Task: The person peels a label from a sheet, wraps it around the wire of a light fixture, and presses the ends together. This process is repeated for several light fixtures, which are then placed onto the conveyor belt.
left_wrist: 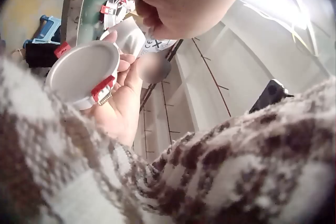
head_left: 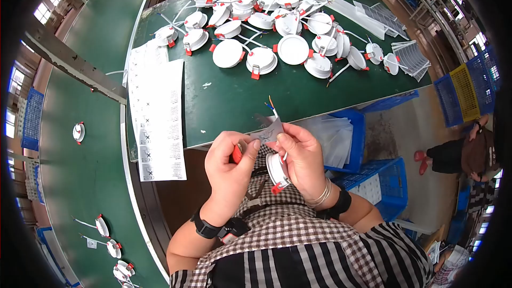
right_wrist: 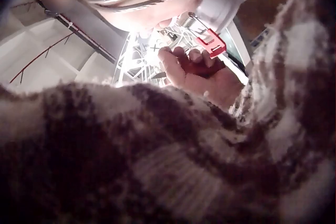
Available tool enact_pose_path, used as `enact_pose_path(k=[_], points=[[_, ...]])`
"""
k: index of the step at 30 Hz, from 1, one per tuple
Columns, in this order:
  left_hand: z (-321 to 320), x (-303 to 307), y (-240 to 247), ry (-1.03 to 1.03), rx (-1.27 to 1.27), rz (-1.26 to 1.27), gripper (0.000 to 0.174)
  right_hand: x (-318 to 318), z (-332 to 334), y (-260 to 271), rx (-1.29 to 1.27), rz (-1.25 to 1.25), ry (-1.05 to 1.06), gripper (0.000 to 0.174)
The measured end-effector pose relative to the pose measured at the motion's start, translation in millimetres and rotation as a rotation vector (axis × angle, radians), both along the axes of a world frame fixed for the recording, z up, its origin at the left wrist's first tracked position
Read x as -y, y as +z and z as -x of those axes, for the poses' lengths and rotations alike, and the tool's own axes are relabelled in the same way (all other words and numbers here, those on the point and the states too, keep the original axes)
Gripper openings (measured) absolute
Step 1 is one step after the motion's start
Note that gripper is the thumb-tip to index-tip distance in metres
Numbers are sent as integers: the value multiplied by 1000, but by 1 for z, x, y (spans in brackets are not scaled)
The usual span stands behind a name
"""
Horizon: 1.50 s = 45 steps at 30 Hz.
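Green table (head_left: 229, 96) is placed between the working person and another person at its far edge. Along the far edge, white round lamps with red spring-clip tips (head_left: 293, 49) are gathered in a loose heap. Near the left edge, a white printed paper sheet (head_left: 160, 122) is laid, its end jutting past the near edge.

Just before the near edge, one white round lamp (head_left: 276, 169) is held below the right hand (head_left: 305, 160), which is the nearer one. Its thin white cable (head_left: 274, 111) is pinched by the right grip, and its long axis is directed toward the table, with bare wire ends foremost. Between both hands, a greyish thin label (head_left: 268, 131) is seen at the cable; whether it is wrapped around cannot be told. By the left hand (head_left: 226, 169), the label's left side is pinched, and a small red piece (head_left: 237, 153) is enclosed in the curled fingers.
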State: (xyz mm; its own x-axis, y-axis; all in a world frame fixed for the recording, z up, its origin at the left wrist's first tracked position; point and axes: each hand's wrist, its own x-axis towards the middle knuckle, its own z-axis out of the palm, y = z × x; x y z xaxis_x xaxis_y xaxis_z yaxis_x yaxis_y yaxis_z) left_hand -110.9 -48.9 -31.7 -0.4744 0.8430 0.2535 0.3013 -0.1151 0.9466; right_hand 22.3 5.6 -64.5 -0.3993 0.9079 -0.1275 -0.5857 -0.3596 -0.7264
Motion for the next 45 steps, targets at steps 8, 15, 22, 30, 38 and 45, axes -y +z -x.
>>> enact_pose_path(k=[8, 15, 22, 30, 38, 45], points=[[-6, -2, 2, 36, -8, 16, 12, -2, 1, 6, -74, 103, -9, 23], [15, -32, 15, 131, 4, -97, 14, -38, 39, 33, -35, -50, -43, 22], [33, -43, 12, 167, 17, -59, 16, -52, 53, 30, 225, -280, -125, 17], [47, -53, 13, 180, -30, -85, 12, -64, 63, 37, 303, -357, -132, 17], [41, -59, 13, 183, -32, -77, 11, -72, 53, 35, 325, -261, -37, 19], [45, -60, 15, 141, 211, 6, 11, -68, 59, 44, 263, -144, -39, 17]])
